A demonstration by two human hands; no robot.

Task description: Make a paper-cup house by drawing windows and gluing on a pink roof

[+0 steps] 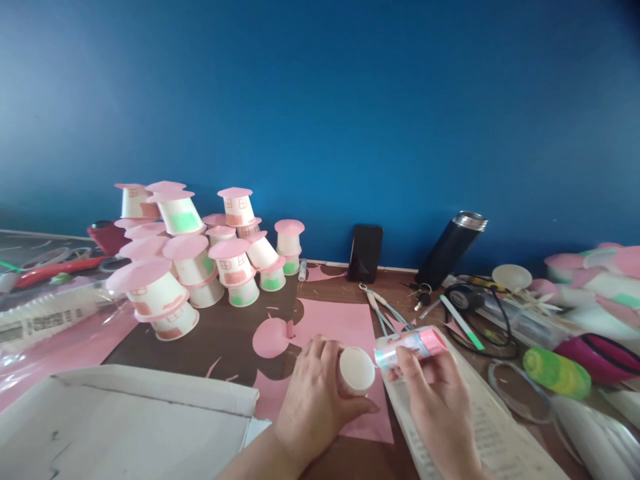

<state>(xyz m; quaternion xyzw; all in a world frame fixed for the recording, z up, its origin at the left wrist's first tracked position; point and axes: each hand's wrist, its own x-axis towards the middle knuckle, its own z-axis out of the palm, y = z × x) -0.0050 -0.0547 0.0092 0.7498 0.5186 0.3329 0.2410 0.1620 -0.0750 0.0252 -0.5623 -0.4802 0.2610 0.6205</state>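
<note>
My left hand [323, 390] is wrapped round a small white paper cup [357, 370], whose round white end faces up toward me. In my right hand [440, 400], thumb and fingers grip a glue stick [403, 350] with a pale blue label and a pink end, tilted sideways just right of the cup. Beneath the hands lies pink paper [340, 323] with cut edges. Left of the cup is a pink paper disc [271, 337]. Further left stand several stacked paper cups [194, 270] with pink disc tops and drawn windows.
A black phone [365, 253] and a black flask [450, 250] lean on the blue wall. Compasses [383, 310], keys [423, 297] and a green marker [463, 323] lie at the right. A white cardboard lid [135, 420] fills the front left; a book [485, 413] lies under my right hand.
</note>
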